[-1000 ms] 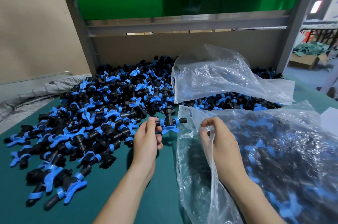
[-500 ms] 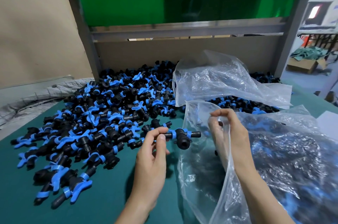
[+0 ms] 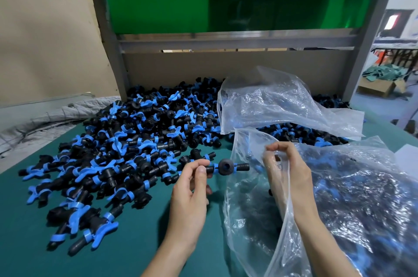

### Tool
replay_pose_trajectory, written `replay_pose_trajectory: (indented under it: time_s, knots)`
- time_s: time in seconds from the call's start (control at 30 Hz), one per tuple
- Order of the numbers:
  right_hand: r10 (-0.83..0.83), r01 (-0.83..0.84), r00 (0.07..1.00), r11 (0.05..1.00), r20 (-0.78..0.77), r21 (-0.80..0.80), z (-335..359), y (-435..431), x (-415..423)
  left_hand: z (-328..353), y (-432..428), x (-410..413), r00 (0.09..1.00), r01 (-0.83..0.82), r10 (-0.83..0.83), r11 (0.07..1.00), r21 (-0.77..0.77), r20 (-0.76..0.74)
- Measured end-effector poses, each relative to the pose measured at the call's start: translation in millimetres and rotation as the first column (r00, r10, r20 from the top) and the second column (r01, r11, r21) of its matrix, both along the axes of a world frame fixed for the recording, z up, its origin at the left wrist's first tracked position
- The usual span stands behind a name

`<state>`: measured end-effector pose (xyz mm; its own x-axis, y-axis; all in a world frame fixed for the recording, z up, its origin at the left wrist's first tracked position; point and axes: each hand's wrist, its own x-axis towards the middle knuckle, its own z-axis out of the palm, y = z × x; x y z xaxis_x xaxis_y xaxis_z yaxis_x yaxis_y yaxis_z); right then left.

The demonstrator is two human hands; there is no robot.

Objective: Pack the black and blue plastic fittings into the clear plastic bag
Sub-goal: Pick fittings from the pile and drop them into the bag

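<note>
While left hand [image 3: 190, 195] pinches fitting [image 3: 226, 167] by its nine-o'clock stub, right hand [image 3: 289, 170] grips rim of clear bag [image 3: 245, 213]. Fitting likely rigid, light; film limp.

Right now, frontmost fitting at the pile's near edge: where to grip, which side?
I'd pinch the frontmost fitting by its black stub end, coming from the near side over the green mat. The stub juts clear toward the viewer; its blue wings lie against neighbours in the pile.
</note>
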<state>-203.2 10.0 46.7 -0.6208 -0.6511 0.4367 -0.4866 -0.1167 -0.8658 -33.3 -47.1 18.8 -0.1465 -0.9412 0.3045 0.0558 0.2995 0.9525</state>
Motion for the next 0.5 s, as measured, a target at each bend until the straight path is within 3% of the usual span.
replay_pose_trajectory:
  time_s: [0.3, 0.5]
  knots:
    - [0.003, -0.003, 1.0, 1.0, -0.017, 0.0, 1.9, -1.4, 3.9, -0.5, 2.2, 0.8, 0.999, 0.031, -0.031, 0.999, -0.012, -0.01]
    - [-0.005, 0.008, 0.995, 0.999, -0.1, 0.033, 11.7, -1.6, 5.2, 1.8, 17.6, -23.1, 0.986, 0.147, -0.147, 0.989, 0.0, 0.074]
